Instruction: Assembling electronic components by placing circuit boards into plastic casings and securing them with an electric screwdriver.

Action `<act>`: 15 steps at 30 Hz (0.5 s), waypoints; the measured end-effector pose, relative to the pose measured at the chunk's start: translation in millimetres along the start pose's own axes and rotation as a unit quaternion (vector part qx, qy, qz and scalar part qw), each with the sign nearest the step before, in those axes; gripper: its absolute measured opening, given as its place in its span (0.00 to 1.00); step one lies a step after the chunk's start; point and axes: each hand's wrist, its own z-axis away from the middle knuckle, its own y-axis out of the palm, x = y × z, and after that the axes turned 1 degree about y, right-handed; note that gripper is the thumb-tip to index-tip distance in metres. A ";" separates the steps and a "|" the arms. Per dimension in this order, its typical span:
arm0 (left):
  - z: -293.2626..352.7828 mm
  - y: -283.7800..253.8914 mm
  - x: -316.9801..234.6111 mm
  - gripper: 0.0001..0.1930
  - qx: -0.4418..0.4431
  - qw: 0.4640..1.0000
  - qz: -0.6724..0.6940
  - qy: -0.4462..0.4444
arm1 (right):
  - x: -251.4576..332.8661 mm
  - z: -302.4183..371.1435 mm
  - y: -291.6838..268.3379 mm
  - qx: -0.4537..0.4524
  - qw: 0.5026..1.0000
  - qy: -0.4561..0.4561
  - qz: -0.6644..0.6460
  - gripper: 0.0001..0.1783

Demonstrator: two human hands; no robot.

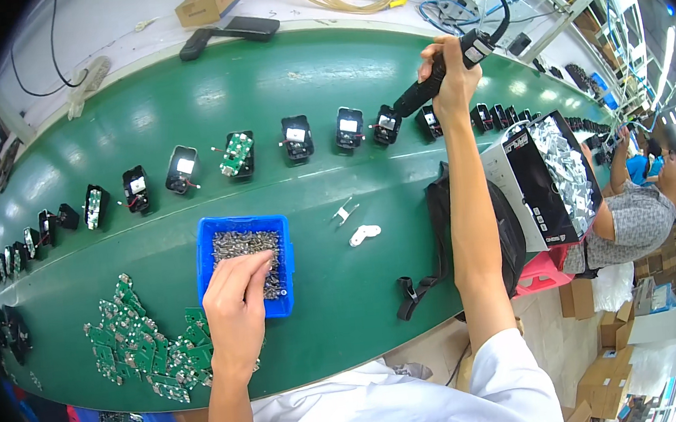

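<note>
The blue bin (286, 253) is rectangular and smooth, holding loose, shiny metal screws (243, 243). Beyond it, rightward, a cylindrical black driver (422, 91) slants to a boxy case (385, 127). The left hand (236, 298) arches over the bin, fingertips pressed together; whether they pinch a screw cannot be told. The right hand (452, 78) grips the driver, arm outstretched.

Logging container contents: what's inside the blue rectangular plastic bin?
Small silvery metal pieces, apparently screws, lie inside the blue bin. The left hand's grip hides some; lower layers are covered by those above.
</note>
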 end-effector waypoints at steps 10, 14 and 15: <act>2.3 6.6 -45.1 0.12 0.039 0.858 0.482 -0.173 | 157.5 37.9 56.9 0.373 0.867 0.013 -0.331 0.23; 4.1 15.1 -63.4 0.10 0.090 0.886 0.451 -0.062 | 192.1 88.2 85.8 0.296 0.849 0.097 -0.427 0.15; 3.5 17.0 -67.0 0.11 0.096 0.896 0.432 -0.022 | 190.3 89.3 89.6 0.296 0.850 0.088 -0.427 0.15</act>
